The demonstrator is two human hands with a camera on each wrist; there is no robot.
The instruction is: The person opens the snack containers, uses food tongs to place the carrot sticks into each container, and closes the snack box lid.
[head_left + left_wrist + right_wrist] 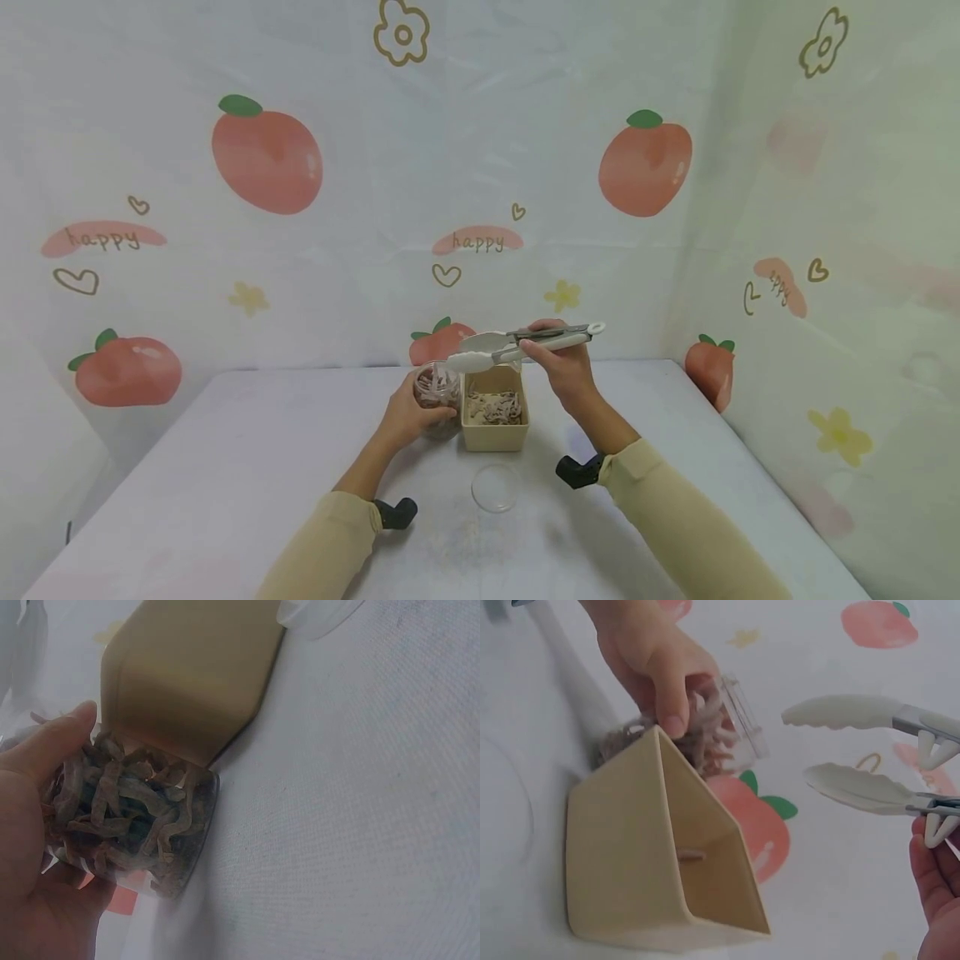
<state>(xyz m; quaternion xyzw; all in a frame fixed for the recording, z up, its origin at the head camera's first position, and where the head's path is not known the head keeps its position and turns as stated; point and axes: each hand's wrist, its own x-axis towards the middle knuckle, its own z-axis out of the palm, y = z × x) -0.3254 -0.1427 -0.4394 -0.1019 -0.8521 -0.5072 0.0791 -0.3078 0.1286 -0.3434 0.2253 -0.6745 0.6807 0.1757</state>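
Note:
My left hand (405, 417) grips a clear jar (442, 427), thumb on one side and fingers round the other. Brown, shrivelled dried strips (112, 802) fill much of it, and its mouth is uncovered. Right beside the jar stands a beige box (495, 440) with more strips (501, 408) inside. Above jar and box, my right hand (568, 371) holds a pair of tongs (472, 362) with white scalloped tips and grey metal arms. In the right wrist view the tong tips (847, 712) are spread, with nothing between them.
A round transparent lid (495, 488) lies on the white tabletop (300, 467) in front of the box. Behind the table hangs a backdrop (360, 275) printed with fruit and flowers. Black devices (397, 513) are strapped to both wrists.

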